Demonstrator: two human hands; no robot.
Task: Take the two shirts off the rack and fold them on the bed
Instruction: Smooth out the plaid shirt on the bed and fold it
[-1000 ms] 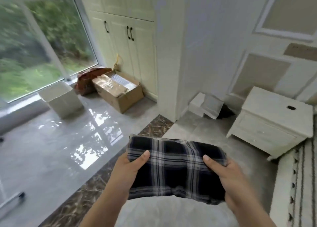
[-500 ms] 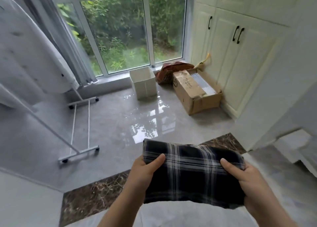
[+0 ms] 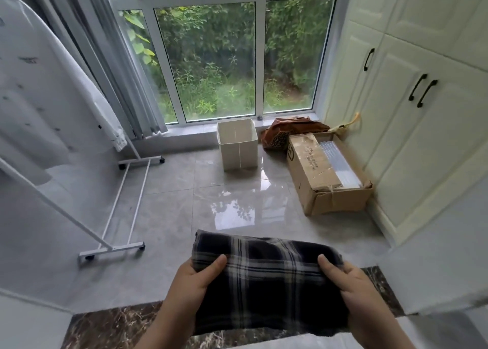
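Note:
A folded dark plaid shirt is held flat in front of me above the floor. My left hand grips its left edge, thumb on top. Its right edge is gripped the same way by my right hand. At the left a white shirt with small dark marks hangs on the white clothes rack, whose wheeled base stands on the grey tiles. The bed is out of view.
Under the large window stand a white open box, a brown bag and an open cardboard box. Cream cupboards with black handles line the right. A dark marble strip crosses the floor below my hands.
My view has swung left from the nightstand and wall to the window and the rack. Both hands keep the same hold on the folded plaid shirt.

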